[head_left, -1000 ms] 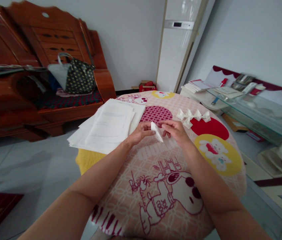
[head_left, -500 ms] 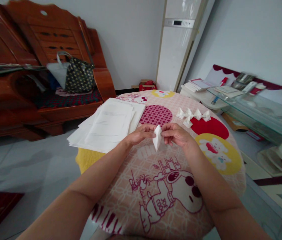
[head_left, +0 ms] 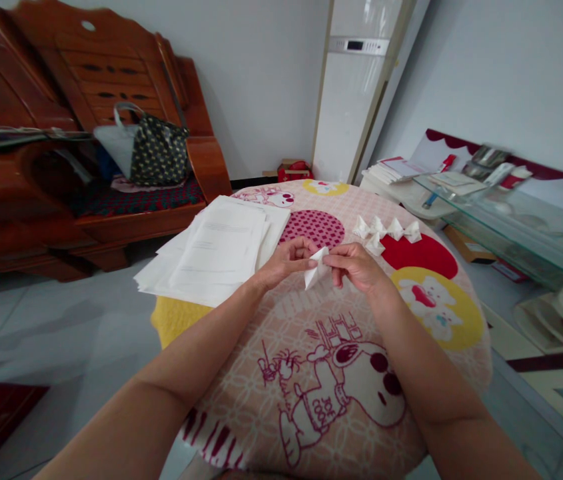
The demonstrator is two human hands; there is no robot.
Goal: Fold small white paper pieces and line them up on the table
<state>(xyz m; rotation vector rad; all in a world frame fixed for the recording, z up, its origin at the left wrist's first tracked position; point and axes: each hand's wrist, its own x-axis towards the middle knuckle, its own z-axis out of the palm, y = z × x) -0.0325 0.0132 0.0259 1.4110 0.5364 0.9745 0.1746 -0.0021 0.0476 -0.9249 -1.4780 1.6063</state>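
Note:
A small piece of folded white paper (head_left: pixel 315 269) is pinched between my two hands, above the middle of the round table. My left hand (head_left: pixel 288 262) grips its left side with thumb and fingers. On the other side, my right hand (head_left: pixel 354 265) has thumb and fingertips closed on its upper right edge. The paper is tilted, one point aiming down and to the left. Several finished-looking folded paper shapes (head_left: pixel 395 229) stand together at the right rear of the table. To the left lies a stack of printed white sheets (head_left: pixel 221 247).
A patterned cloth (head_left: pixel 341 407) covers the round table. At the right is a glass-topped shelf (head_left: pixel 526 233) with cups and papers on it. A wooden bench (head_left: pixel 111 73) holding a dotted bag (head_left: pixel 158 150) is at the left, and a tall white air conditioner (head_left: pixel 348 100) stands behind.
The folded paper has turned from nearly upright to a slant, its lower point swinging left and up. My left hand has risen slightly, and both hands still hold the paper.

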